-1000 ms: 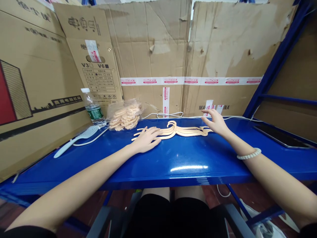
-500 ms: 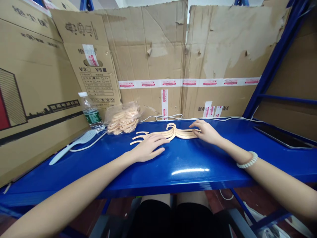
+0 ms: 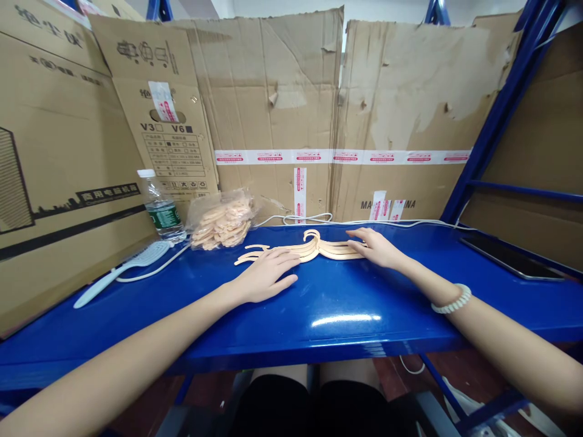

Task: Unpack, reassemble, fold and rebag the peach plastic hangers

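Several peach plastic clothes hangers (image 3: pixel 339 250) lie stacked on the blue tabletop, their hooks close together at the back. My left hand (image 3: pixel 266 276) rests flat over their left arms, fingers stretched out to the right and thumb apart. Beyond it the left tips of the hangers stick out, two close together and one farther back. At the other end, my right hand (image 3: pixel 376 247) touches the right arms, with its fingers extended and apart from the thumb. Its palm hides the right tips of the hangers.
A clear bag of more peach hangers (image 3: pixel 223 221) sits at the back left, beside a water bottle (image 3: pixel 163 212) and a pale blue hairbrush (image 3: pixel 122 270). A dark tablet-like device (image 3: pixel 510 256) lies at right. Cardboard sheets (image 3: pixel 273 91) and a white cable (image 3: pixel 410 222) line the back.
The left tips of the two nearer hangers have drawn together under my left hand. Both hands keep nearly the same place, while the whole view has shifted slightly.
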The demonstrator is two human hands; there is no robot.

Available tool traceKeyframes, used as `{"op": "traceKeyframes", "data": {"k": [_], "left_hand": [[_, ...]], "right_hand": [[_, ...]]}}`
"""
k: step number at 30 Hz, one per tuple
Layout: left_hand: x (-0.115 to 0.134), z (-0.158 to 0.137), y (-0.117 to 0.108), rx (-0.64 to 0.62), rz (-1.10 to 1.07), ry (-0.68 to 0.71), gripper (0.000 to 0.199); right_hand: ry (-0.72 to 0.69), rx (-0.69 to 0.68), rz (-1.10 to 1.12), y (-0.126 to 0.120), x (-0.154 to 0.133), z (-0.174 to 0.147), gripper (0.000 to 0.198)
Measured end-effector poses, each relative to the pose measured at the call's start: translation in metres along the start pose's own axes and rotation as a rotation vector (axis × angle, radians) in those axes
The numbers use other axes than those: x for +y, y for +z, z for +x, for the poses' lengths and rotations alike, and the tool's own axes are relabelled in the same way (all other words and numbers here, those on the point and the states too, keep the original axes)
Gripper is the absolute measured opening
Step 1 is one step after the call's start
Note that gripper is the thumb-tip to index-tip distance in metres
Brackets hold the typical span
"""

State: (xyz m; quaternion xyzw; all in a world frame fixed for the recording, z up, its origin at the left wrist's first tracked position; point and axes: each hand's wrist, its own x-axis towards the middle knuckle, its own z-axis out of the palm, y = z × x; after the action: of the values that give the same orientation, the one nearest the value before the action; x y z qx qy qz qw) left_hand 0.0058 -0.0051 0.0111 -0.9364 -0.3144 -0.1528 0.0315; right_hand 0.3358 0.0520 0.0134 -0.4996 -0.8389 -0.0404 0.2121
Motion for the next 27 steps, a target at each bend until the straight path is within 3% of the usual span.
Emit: {"op": "traceKeyframes", "data": {"k": [10,17,22,27], "left_hand": [[0.0,0.0,0.002,-0.032,0.046,-0.032,0.049],[0.001,-0.002,0.001,-0.039,0.149,-0.067,0.051],[0.001,-0.005,0.0,-0.023,0.212,-0.109,0.054],[0.0,-0.006,-0.001,-0.033,0.222,-0.121,0.051]], "right_hand": [[0.119,-0.219,-0.076,0.027,-0.013,-0.003,0.091],[0.133,-0.266,-0.1,0.037,-0.019,0.01,0.08],[0.115,-0.274,-0.057,0.043,-0.025,0.021,0.083],[0.097,-0.19,0.012,0.036,-0.024,0.021,0.075]]}}
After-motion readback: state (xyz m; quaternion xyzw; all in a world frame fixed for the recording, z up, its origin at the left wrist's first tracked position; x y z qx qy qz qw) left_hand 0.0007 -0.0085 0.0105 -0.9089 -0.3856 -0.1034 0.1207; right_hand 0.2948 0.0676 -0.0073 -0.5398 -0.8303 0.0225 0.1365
